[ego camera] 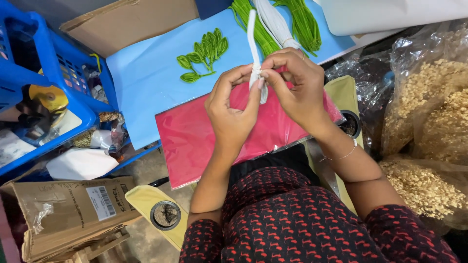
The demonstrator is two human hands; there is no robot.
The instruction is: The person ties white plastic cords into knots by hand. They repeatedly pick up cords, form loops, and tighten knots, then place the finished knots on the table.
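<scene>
A white fuzzy pipe cleaner (252,34) stands upright between both my hands, folded, with its lower end hanging below my fingers. My left hand (231,109) pinches it from the left with thumb and fingertips. My right hand (295,85) pinches it from the right at the same spot. Both hands hover over a red sheet (195,141) in a clear sleeve. Behind that lies a light blue sheet (146,73) carrying a small green leaf sprig made of pipe cleaner (202,53).
Bundles of green pipe cleaners (304,24) and a white bundle (275,22) lie at the top. A blue plastic crate (44,63) stands left, a cardboard box (63,209) below it. Clear bags of pale beige flakes (434,122) sit right.
</scene>
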